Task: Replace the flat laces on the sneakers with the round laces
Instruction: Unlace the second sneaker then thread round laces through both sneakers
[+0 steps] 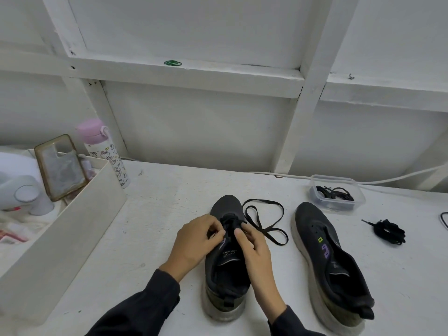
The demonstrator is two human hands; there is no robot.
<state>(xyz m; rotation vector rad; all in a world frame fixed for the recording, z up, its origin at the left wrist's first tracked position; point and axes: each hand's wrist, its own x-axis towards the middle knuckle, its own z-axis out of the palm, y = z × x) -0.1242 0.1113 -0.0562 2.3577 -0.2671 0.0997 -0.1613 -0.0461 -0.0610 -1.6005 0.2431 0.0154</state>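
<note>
My feed: L hand (196, 238) & R hand (252, 247) pinch flat lace (260, 225) on 1st sneaker (226, 272), table (157, 214) centre; 2nd sneaker (324, 258) nearer right edge.

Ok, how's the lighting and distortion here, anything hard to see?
Head view: soft, even light, faint shadows by the left sneaker; wide lens splays the wall beams; where left hand and right hand pinch the flat lace, black-on-black hides detail.

This looks like a home work corner: a white-painted table (169, 195) against a wall (194, 132) of white panels and timber battens, with personal things about — a pink cartoon-printed flask (104, 154), a clear phone case (60, 167), green rubber bands (172, 63).
</note>
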